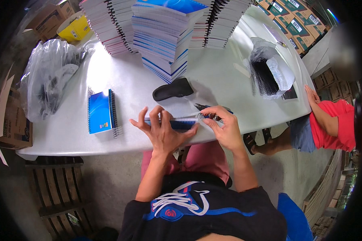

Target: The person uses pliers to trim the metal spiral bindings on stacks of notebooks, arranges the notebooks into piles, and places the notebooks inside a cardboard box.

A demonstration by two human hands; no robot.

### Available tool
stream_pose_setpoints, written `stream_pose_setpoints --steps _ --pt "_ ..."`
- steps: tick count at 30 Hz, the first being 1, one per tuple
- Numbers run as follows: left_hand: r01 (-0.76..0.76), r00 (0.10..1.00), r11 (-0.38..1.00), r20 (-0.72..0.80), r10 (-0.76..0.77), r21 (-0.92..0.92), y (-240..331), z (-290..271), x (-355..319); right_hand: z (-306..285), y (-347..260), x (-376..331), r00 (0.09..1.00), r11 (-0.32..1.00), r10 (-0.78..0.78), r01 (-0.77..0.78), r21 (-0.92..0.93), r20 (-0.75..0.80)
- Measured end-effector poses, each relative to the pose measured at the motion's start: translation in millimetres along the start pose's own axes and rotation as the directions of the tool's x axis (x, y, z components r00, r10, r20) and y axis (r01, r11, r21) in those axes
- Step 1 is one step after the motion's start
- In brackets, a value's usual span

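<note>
At the table's near edge, my left hand [161, 131] steadies a small blue notebook [181, 124], thumb at its right end and fingers spread along it. My right hand [226, 125] is closed in a pinch on a spiral binding coil [213, 117] at the notebook's right end. How far the coil runs through the holes is hidden by the fingers. Just behind that hand lies a pointed tool with dark blue handles [202, 107], partly covered, perhaps pliers. Farther back is a smooth black curved object [173, 89]. Left of my hands rests a blue spiral notebook [101, 111].
Tall stacks of spiral notebooks [108, 28] and unbound blue-covered blocks [159, 40] stand at the back of the white table [128, 86]. A bag of black coils [265, 74] lies at right, a clear plastic bag [48, 76] at left. A person in red [334, 122] leans at the right edge.
</note>
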State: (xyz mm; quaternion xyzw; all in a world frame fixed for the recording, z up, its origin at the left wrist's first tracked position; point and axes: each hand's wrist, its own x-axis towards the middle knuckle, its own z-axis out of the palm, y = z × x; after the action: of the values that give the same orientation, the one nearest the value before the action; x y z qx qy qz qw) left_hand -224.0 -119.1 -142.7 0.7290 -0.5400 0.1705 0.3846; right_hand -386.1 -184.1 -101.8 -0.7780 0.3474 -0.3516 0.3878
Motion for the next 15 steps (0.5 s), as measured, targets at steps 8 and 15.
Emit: stream_pose_setpoints --steps 8,15 --pt "-0.062 0.992 0.992 -0.118 0.049 -0.111 -1.9 -6.3 -6.5 -7.6 -2.0 -19.8 0.977 0.934 0.126 -0.175 0.311 0.171" --pt "-0.074 0.996 0.975 -0.072 0.060 -0.207 -5.0 -0.8 -7.8 1.2 -2.2 -23.5 0.950 0.937 0.166 -0.236 0.259 0.266"
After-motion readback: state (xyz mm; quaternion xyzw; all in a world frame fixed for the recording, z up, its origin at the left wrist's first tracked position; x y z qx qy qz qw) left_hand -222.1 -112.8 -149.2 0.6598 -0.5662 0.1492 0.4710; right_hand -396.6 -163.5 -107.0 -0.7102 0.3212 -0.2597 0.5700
